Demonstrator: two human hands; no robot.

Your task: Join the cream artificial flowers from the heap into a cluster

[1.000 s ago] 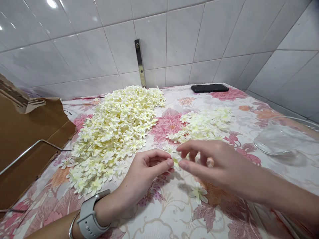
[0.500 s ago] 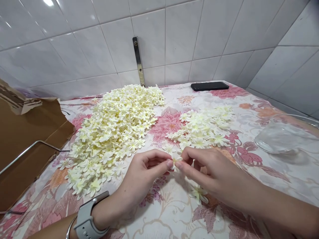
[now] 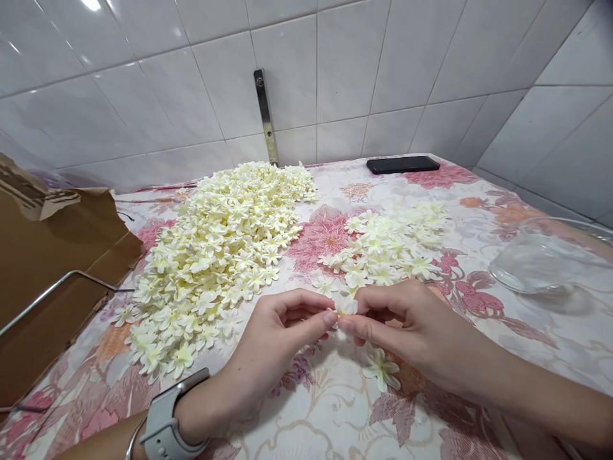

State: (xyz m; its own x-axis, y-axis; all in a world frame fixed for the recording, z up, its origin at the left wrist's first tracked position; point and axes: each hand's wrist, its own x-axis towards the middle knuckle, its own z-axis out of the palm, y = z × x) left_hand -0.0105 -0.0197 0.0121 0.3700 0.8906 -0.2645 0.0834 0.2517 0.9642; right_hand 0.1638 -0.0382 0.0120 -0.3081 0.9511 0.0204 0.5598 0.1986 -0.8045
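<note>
Between my fingertips is a small white artificial flower with a pale yellow centre. My left hand pinches its near left edge with thumb and forefinger. From the right, my right hand pinches the same flower, the other fingers curled. A single loose flower lies on the cloth just below my right hand. Beyond the hands spreads a smaller heap of flowers. A large mound of the same flowers rises to the left.
A floral tablecloth covers the table. On the left stands an open cardboard box with a bent metal rod before it. A black phone lies at the back, and a clear glass bowl is on the right. Tiled walls border the table.
The right hand has rotated slightly and shifted a little, and the flower in the fingertips has turned so its petals stand up more. The heaps look the same.
</note>
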